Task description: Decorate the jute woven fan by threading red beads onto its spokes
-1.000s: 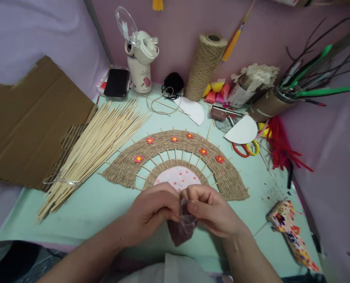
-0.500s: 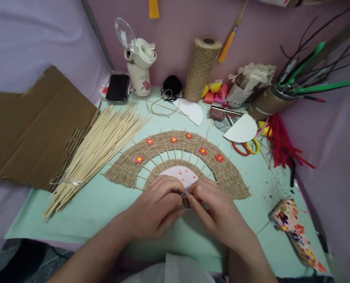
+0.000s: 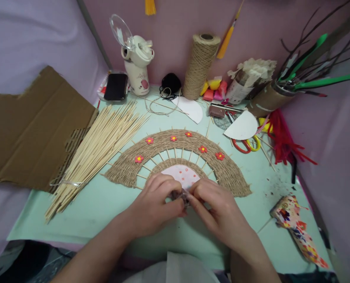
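Note:
My left hand (image 3: 153,206) and my right hand (image 3: 218,208) meet at the near middle of the mint-green table (image 3: 104,204). Both pinch a small clear plastic bag of dark brown stuff (image 3: 181,195), of which only a crumpled bit shows between the fingertips. Just beyond the hands lies a fan-shaped woven jute piece (image 3: 177,157) on skewer ribs, dotted with small red flowers, with a pink spotted half-circle (image 3: 181,175) at its centre.
A bundle of bamboo skewers (image 3: 98,145) and torn cardboard (image 3: 30,125) lie at left. Along the back stand a white mini fan (image 3: 136,63), a jute twine spool (image 3: 200,67), clay lumps (image 3: 213,90) and a tube of green strips (image 3: 281,94). Scissors (image 3: 245,144), red pipe cleaners (image 3: 284,141) and a patterned paper piece (image 3: 299,232) lie at right.
The bag hung down between my hands a second ago; now my hands have closed together over it, lower to the table, and most of it is hidden.

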